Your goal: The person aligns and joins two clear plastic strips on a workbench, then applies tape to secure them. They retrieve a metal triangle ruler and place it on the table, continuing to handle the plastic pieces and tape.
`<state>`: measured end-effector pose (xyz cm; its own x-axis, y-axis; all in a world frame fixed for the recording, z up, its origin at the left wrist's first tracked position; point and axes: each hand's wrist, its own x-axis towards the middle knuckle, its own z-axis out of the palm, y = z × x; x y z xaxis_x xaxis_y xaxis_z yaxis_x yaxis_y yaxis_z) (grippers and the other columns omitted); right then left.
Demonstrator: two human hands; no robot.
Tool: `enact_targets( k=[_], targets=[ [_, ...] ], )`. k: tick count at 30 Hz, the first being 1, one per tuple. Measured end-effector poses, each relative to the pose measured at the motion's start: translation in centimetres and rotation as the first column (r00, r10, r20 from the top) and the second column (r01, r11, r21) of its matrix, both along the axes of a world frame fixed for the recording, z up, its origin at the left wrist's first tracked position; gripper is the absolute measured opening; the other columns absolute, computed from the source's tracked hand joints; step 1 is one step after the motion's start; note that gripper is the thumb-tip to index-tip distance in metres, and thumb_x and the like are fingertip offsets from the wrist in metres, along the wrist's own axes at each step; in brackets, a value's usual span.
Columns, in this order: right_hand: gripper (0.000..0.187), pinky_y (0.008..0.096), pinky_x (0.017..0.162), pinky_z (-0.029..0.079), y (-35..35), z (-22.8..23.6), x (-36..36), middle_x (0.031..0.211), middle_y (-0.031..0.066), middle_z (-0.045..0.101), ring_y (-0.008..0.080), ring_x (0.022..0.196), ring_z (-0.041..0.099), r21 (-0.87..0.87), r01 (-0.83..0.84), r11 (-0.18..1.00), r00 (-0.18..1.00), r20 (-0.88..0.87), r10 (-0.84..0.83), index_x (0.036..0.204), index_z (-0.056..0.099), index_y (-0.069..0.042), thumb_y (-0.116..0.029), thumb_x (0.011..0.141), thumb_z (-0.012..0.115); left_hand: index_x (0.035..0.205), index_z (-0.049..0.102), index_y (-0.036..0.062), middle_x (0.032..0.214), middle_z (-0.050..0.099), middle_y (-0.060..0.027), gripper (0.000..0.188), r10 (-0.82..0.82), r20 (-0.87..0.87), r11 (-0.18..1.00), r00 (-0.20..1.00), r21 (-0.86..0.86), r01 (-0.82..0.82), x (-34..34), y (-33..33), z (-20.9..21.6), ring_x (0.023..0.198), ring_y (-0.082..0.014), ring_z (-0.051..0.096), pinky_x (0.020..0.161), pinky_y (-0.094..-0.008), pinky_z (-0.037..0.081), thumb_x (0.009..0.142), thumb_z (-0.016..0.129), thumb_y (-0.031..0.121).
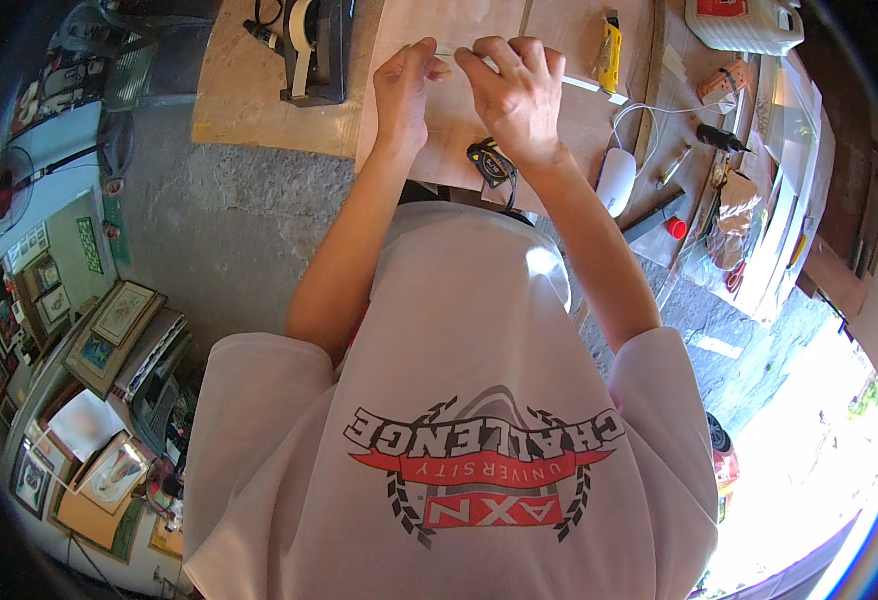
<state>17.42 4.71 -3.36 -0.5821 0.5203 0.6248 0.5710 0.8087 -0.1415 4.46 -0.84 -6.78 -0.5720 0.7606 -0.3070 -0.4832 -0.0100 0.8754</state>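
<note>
Both hands are raised over the wooden worktable (439, 150), close together near its middle. My left hand (404, 95) is closed in a pinch, thumb against fingertips. Just to its right, my right hand (519, 95) has its fingers curled down and pinched. A thin line shows in the gap between the fingertips; what it is, and what each hand grips, is too small to make out. A narrow white strip (599, 90) lies right of my right hand, beside a yellow utility knife (611, 52). Below that hand rests a black-and-yellow tape measure (491, 163).
A black tape dispenser (316, 50) stands at the table's left. To the right are a white computer mouse (616, 180) with its cable, a black bottle (722, 138), a red cap (676, 228) and a white jug (749, 25). Framed pictures (124, 312) lean at far left.
</note>
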Motion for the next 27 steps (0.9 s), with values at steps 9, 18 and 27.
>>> enact_targets(
  k=[9,18,27],
  targets=[
    [0.029,0.0346,0.078,0.038,-0.4,0.3,-0.4,0.094,-0.0114,0.06,0.0146,0.089,0.054,0.014,0.02,1.0,0.997,0.073,-0.021,0.098,0.072,-0.025,-0.013,0.072,0.07,0.083,0.069,0.0007,0.075,0.064,-0.0042,0.022,0.001,0.013,1.0,1.0,0.006,-0.002,-0.1,0.0,-0.7,0.07,-0.0121,0.057,0.07,-0.0278,0.045,0.09,0.069,0.022],
    [0.026,0.0378,0.078,0.04,0.8,0.6,6.0,0.095,-0.0097,0.06,0.017,0.09,0.055,-0.025,0.136,0.99,0.988,0.082,-0.133,0.095,0.073,-0.026,-0.013,0.074,0.068,0.1,0.069,0.0045,0.08,0.068,-0.005,0.029,-0.039,-0.047,0.996,0.998,-0.079,0.036,-0.3,-0.1,-0.7,0.075,-0.0158,0.065,0.08,-0.031,0.044,0.089,0.068,0.031],
    [0.022,0.0384,0.079,0.04,1.8,1.7,12.2,0.095,-0.008,0.066,0.0185,0.09,0.057,-0.067,0.243,0.968,0.963,0.133,-0.232,0.096,0.075,-0.026,-0.017,0.076,0.076,0.083,0.067,0.0021,0.072,0.065,-0.0064,0.025,0.016,-0.068,0.992,0.998,-0.125,-0.024,0.0,0.3,0.0,0.07,-0.0149,0.059,0.075,-0.0297,0.044,0.089,0.067,0.027]
  ],
)
